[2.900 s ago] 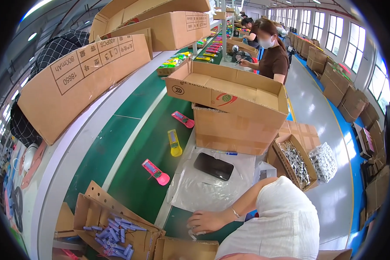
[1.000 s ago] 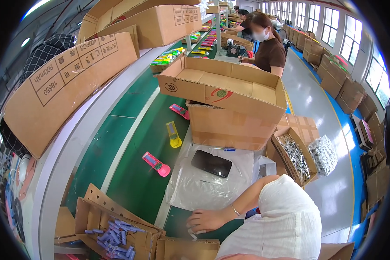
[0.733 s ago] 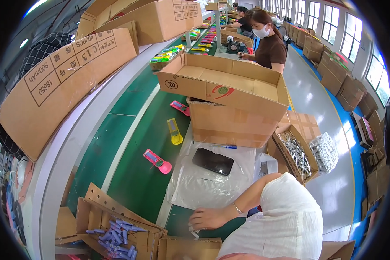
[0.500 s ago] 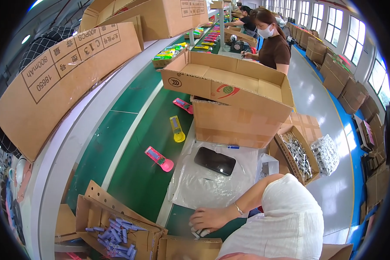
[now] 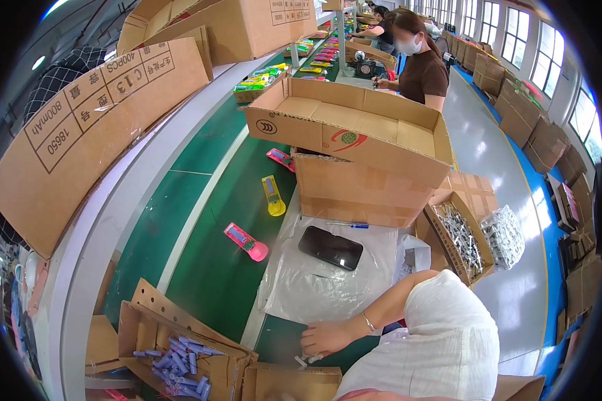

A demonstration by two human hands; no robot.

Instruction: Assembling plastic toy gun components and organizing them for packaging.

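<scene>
My right hand [image 5: 324, 337] is low over the green work surface, at the front edge of a clear plastic sheet [image 5: 314, 294]. Its fingers are curled down around a small whitish part [image 5: 308, 361] that pokes out below them; its exact kind is too small to tell. A metal bangle circles the wrist. Just left of the hand stands a cardboard box [image 5: 130, 327] with several purple cylindrical battery cells [image 5: 179, 361]. An open, shallow carton [image 5: 291, 381] sits below the fingers. Only a strip of skin shows at the bottom edge; my left hand is out of sight.
A black phone [image 5: 331, 248] and a blue pen [image 5: 358, 226] lie on the sheet. Pink [image 5: 246, 242] and yellow [image 5: 273, 196] plastic housings rest on the green belt. Stacked cartons [image 5: 371, 184] stand beyond. A box of metal parts [image 5: 458, 230] is right. A co-worker [image 5: 418, 67] sits farther back.
My right hand has shifted slightly right and away from the box of cells. More of the small whitish part shows below the fingers. The view has moved a little.
</scene>
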